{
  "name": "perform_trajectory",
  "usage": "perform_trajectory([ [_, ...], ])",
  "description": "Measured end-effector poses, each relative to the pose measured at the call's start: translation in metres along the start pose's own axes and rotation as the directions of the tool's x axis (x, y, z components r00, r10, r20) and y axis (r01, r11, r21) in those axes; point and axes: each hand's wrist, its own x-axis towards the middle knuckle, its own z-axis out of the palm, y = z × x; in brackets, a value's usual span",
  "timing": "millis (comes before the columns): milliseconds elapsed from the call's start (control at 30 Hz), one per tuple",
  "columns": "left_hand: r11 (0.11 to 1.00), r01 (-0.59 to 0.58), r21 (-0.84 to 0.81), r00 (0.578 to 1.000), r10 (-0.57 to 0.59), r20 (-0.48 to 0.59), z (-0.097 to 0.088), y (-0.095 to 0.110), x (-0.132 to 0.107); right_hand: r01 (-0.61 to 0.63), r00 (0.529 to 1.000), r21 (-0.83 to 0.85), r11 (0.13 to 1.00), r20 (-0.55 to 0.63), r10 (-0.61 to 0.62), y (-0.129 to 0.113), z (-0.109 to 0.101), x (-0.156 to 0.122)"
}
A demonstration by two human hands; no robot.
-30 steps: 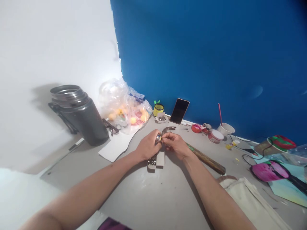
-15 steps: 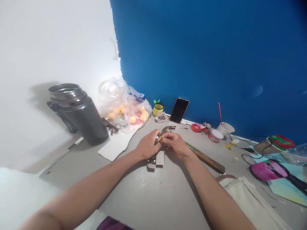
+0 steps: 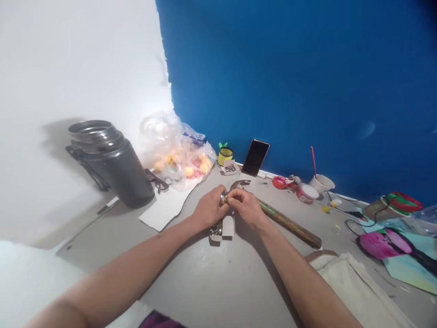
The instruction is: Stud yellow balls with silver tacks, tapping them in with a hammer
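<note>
My left hand (image 3: pixel 208 210) and my right hand (image 3: pixel 246 207) meet over the grey table (image 3: pixel 218 282), fingers pinched together on a small shiny metal piece (image 3: pixel 223 198) between them. What the piece is I cannot make out. Just below the hands lies a small open white box (image 3: pixel 222 228) holding several small silvery bits. A hammer (image 3: pixel 280 218) with a wooden handle lies behind my right hand, its metal head near my fingers.
A dark metal jug (image 3: pixel 111 164) stands at the left, a plastic bag (image 3: pixel 177 152) of coloured items behind it. A phone (image 3: pixel 255 157) leans on the blue wall. A white cup (image 3: pixel 321 183), paint pots, cables and a painted sheet (image 3: pixel 392 246) fill the right; cloth (image 3: pixel 351 282) lies near.
My right hand has shifted slightly left, closer onto the small metal piece. More of the hammer handle shows behind it. The left hand has barely moved.
</note>
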Motion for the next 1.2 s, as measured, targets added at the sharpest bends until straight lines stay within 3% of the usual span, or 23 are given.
perform_trajectory([
  [133, 0.999, 0.032, -0.018, 0.999, -0.033, -0.026, 0.002, 0.009, -0.004, 0.023, 0.997, -0.043, 0.999, -0.078, -0.027, -0.001, -0.002, 0.001],
  [233, 0.99, 0.106, -0.097, 0.991, -0.113, -0.075, -0.002, 0.011, -0.002, 0.005, 0.997, 0.005, 1.0, -0.076, -0.004, -0.003, -0.007, 0.003],
  [333, 0.973, 0.097, -0.211, 0.982, -0.128, -0.136, -0.008, 0.005, 0.003, 0.031, 0.992, 0.072, 0.997, -0.121, -0.023, -0.006, -0.012, 0.004],
  [533, 0.925, 0.081, -0.372, 0.993, -0.107, -0.05, -0.009, -0.003, 0.01, 0.001, 0.999, 0.292, 0.956, -0.041, 0.012, -0.011, -0.016, 0.003],
  [867, 0.942, 0.06, -0.329, 0.997, -0.076, -0.035, -0.005, 0.0, 0.006, -0.045, 0.997, 0.163, 0.986, 0.075, 0.033, -0.012, -0.007, -0.001],
  [1200, 0.982, 0.107, -0.155, 0.994, -0.109, -0.001, -0.005, 0.003, 0.003, -0.055, 0.996, 0.074, 0.996, 0.068, 0.05, -0.011, -0.005, -0.002],
])
